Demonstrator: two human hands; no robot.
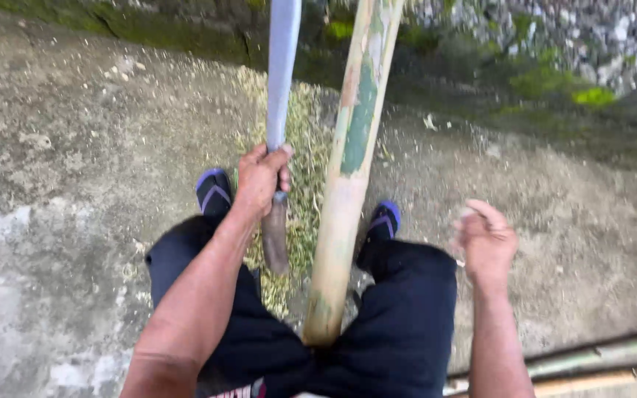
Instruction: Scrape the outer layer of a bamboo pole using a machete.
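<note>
Head view: left hand (261,179) fingers grip wooden-handled machete (280,96); right hand (486,242) loosely curled, empty; smooth bamboo pole (348,169).

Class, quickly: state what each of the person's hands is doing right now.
Left hand: closed around the wooden handle of a long blade.
Right hand: loosely curled, blurred, holding nothing visible, clear of the bamboo pole.

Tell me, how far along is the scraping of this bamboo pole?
Partly done: the bamboo pole is mostly pale, and shavings litter the ground. The left hand grips a long blade; the right hand is free. A green strip of skin remains.
</note>
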